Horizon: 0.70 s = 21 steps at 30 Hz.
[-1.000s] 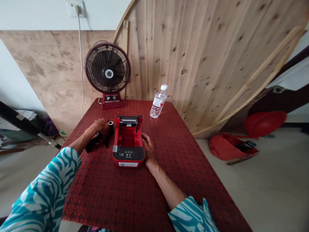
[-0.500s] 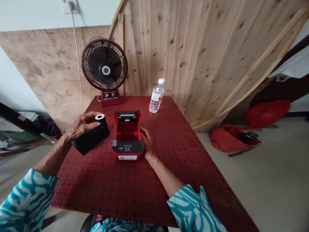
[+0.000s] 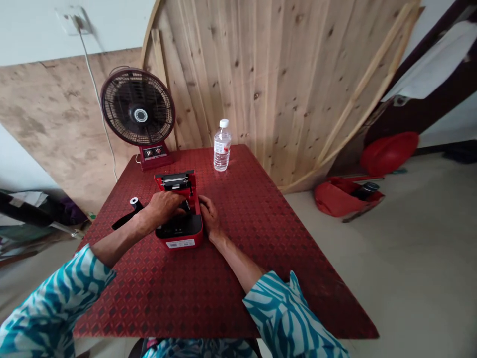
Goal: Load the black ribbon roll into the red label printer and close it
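Note:
A red thermal receipt printer [image 3: 179, 233] stands open on the table, its black control panel toward me. My left hand [image 3: 163, 209] is curled over its paper compartment, with a black item visible by the fingertips and most of the compartment hidden. Just left of that wrist lies a black paper roll with a white core [image 3: 134, 202], and a black strip [image 3: 124, 220] runs from under my forearm. I cannot tell whether the hand grips anything. My right hand [image 3: 209, 216] rests against the printer's right side, holding nothing.
The red diamond-patterned table [image 3: 238, 248] holds a water bottle [image 3: 222, 146] and a dark red desk fan [image 3: 137, 109] at its far edge. A round wooden board [image 3: 261, 84] leans behind it. A red bag [image 3: 337, 197] lies on the floor at right.
My left hand has moved right from beside the printer to over its compartment, and the black roll no longer shows in that hand. The view has shifted, and the right hand stays at the printer.

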Motion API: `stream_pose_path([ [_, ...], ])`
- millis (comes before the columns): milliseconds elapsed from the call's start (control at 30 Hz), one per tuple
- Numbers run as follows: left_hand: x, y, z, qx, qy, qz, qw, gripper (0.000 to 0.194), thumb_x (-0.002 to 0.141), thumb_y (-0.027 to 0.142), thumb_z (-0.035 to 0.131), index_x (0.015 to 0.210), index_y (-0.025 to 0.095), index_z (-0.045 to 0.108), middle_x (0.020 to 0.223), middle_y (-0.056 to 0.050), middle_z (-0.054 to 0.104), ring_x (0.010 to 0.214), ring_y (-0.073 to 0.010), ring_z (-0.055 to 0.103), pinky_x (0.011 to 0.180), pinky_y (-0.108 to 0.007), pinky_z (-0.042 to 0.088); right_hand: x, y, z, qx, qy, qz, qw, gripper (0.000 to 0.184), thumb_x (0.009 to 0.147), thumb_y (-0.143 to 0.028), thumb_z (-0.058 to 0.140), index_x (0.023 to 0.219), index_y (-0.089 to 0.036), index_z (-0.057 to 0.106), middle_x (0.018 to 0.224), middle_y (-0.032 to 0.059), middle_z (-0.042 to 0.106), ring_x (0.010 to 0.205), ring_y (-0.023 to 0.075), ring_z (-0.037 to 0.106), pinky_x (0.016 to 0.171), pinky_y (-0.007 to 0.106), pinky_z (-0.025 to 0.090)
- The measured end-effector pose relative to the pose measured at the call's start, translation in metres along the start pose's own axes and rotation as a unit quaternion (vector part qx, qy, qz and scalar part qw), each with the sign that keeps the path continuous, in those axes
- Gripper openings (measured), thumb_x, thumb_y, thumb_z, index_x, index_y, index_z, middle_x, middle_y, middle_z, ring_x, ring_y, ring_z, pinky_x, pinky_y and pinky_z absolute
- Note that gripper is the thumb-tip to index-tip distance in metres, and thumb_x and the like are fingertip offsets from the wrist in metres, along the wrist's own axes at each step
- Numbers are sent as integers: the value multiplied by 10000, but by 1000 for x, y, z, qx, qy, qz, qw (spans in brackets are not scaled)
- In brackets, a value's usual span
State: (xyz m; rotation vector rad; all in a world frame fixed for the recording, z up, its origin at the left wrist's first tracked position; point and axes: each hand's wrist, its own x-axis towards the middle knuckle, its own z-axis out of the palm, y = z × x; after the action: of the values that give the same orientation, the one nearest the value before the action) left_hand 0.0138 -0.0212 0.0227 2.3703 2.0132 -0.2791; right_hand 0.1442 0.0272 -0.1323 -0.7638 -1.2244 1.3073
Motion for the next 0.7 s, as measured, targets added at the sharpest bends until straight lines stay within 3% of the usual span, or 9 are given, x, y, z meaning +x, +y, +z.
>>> stream_pose_path([
  [133, 16, 2, 7, 12, -44, 7, 999, 201, 811, 218, 623, 993, 197, 704, 993, -137, 719, 957, -308, 672, 769, -376, 514, 0, -2, 1, -1, 4, -15, 1000, 303, 804, -331, 519, 1060, -256, 662, 1112, 16, 671, 1092, 190, 573, 1007, 358, 405],
  [267, 28, -2, 12, -23, -53, 34, 998, 156, 758, 157, 647, 881, 209, 727, 889, -93, 736, 890, -266, 688, 724, -311, 512, 0, -2, 1, 5, 1, -10, 1000, 307, 810, -329, 508, 1067, -254, 659, 1102, 14, 675, 1081, 188, 576, 997, 353, 414],
  [367, 22, -9, 10, -58, -44, 58, 996, 188, 796, 216, 627, 958, 235, 721, 963, -72, 737, 928, -248, 681, 756, -294, 506, 0, -2, 0, 5, -2, -1, 1000, 309, 808, -336, 518, 1071, -257, 659, 1116, 16, 670, 1090, 193, 573, 1002, 358, 410],
  [467, -5, -17, 6, -142, 38, 53, 988, 268, 884, 335, 526, 1087, 248, 679, 1096, -54, 713, 965, -225, 670, 817, -304, 501, -1, -2, -1, 4, -6, 6, 1000, 312, 809, -344, 525, 1077, -252, 656, 1121, 23, 668, 1095, 201, 572, 1003, 373, 409],
  [567, -46, -18, 9, -248, 148, 25, 957, 347, 923, 432, 452, 1093, 222, 670, 1082, -55, 713, 926, -206, 673, 839, -308, 504, 0, -2, -1, 5, -3, 9, 1000, 310, 808, -345, 529, 1075, -251, 655, 1123, 25, 669, 1087, 205, 578, 997, 380, 412],
  [700, -80, -7, 28, -235, 210, 73, 946, 457, 845, 507, 583, 1167, 184, 616, 1148, -110, 677, 1043, -249, 630, 901, -368, 474, 0, 2, -2, 4, -3, 13, 1000, 320, 798, -359, 535, 1075, -249, 650, 1124, 28, 671, 1096, 208, 574, 996, 386, 412],
])
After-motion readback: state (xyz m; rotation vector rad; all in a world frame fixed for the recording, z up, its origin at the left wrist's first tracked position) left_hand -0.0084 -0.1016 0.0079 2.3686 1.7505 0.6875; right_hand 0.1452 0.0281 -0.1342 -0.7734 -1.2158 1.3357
